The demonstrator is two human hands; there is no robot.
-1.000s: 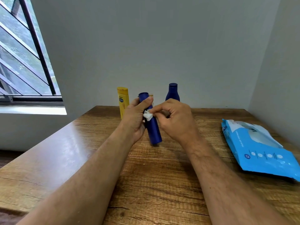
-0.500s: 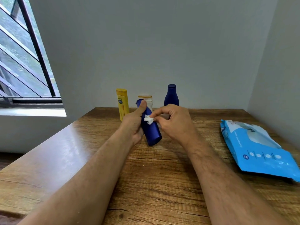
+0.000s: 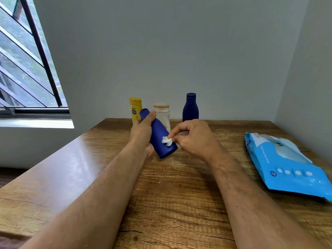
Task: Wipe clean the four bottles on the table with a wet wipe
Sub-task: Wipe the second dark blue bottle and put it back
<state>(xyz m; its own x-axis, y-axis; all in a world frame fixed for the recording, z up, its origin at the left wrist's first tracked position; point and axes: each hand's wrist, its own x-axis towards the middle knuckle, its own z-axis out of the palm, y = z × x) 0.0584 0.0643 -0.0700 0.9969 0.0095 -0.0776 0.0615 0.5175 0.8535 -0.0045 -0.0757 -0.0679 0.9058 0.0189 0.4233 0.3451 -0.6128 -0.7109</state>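
My left hand (image 3: 142, 133) grips a slim dark blue bottle (image 3: 159, 137), tilted with its cap up and to the left, above the wooden table (image 3: 170, 194). My right hand (image 3: 193, 139) pinches a small crumpled white wet wipe (image 3: 167, 141) against the lower part of that bottle. Behind them, near the wall, stand a yellow bottle (image 3: 135, 109), a white bottle (image 3: 161, 114) with an orange-rimmed cap and a rounder dark blue bottle (image 3: 190, 107). The lower halves of the white and yellow bottles are hidden behind my left hand and the held bottle.
A light blue pack of wet wipes (image 3: 287, 164) lies flat at the table's right side, near the right wall. A barred window (image 3: 27, 69) fills the upper left. The table's left edge runs diagonally toward me.
The held bottle has tilted further and dropped a little. My right hand has slid the wipe from the bottle's upper part down toward its base.
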